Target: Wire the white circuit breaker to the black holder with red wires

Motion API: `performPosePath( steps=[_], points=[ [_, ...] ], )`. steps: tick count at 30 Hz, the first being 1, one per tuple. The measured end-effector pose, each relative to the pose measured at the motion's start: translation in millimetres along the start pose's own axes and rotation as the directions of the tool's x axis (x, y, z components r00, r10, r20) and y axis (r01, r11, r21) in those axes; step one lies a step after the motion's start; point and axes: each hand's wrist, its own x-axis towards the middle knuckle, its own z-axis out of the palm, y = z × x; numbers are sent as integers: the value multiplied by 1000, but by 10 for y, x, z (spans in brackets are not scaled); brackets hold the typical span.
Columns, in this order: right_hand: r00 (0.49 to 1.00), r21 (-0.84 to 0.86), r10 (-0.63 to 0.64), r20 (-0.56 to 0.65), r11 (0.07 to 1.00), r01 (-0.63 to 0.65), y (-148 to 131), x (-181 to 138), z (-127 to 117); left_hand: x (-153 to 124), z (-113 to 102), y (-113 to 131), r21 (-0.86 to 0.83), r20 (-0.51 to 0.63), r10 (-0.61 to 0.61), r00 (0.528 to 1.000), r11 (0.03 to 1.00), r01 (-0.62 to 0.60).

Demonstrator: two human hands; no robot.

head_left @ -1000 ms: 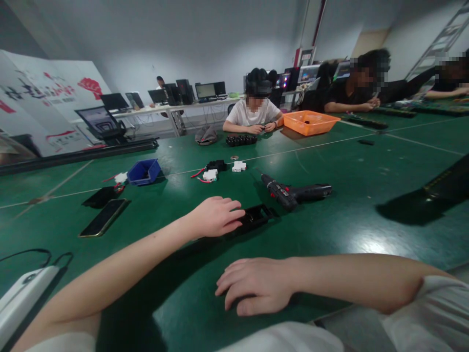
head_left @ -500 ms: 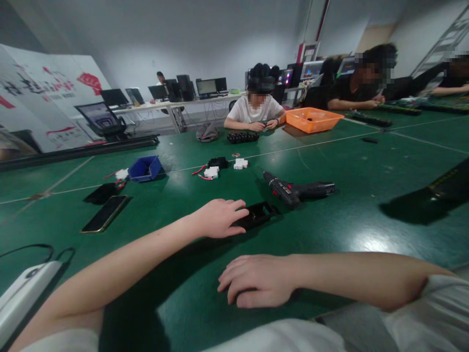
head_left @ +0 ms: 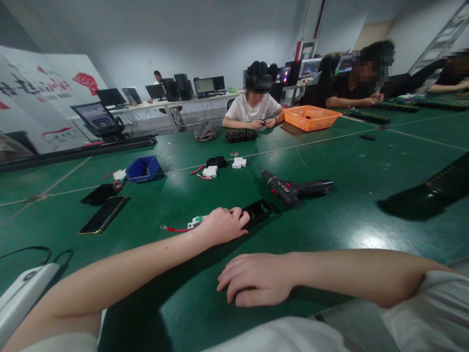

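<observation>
My left hand (head_left: 227, 225) is closed at the near-left end of a black plastic housing (head_left: 259, 212), its fingers curled over the edge and hiding that end. The housing is a long open frame lying on the green table. Behind my left wrist lies a white circuit breaker (head_left: 197, 221) with a green mark and a red wire (head_left: 176, 229) ending in a ring terminal; the wrist partly covers it. My right hand (head_left: 254, 279) rests palm down on the table nearer to me, fingers loosely bent and apart, holding nothing. A cordless drill (head_left: 289, 191) lies just beyond the housing.
More white breakers (head_left: 210, 171) and a black part (head_left: 216, 162) lie farther back. At left are a blue bin (head_left: 142, 169), a phone (head_left: 103, 215) and a white device (head_left: 27, 293). A co-worker (head_left: 254, 105) sits opposite, beside an orange basket (head_left: 311, 119).
My left hand's fingers have curled from stretched out to bent on the housing. The breaker with the red wire now shows behind my wrist. My right hand has stayed put.
</observation>
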Motion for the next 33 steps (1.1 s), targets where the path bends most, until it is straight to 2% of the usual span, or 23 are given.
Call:
performPosePath(
  steps=[21, 29, 33],
  points=[
    [999, -36, -15, -28, 999, 14, 31, -14, 42, -48, 171, -115, -60, 30, -237, 971, 969, 238],
    [999, -50, -42, -30, 998, 40, 50, -16, 47, -146, 203, -288, -8, 72, -347, 935, 937, 348],
    [999, -57, -38, -28, 998, 37, 48, -22, 43, -314, 248, -432, 29, 124, -438, 890, 899, 438]
  ],
)
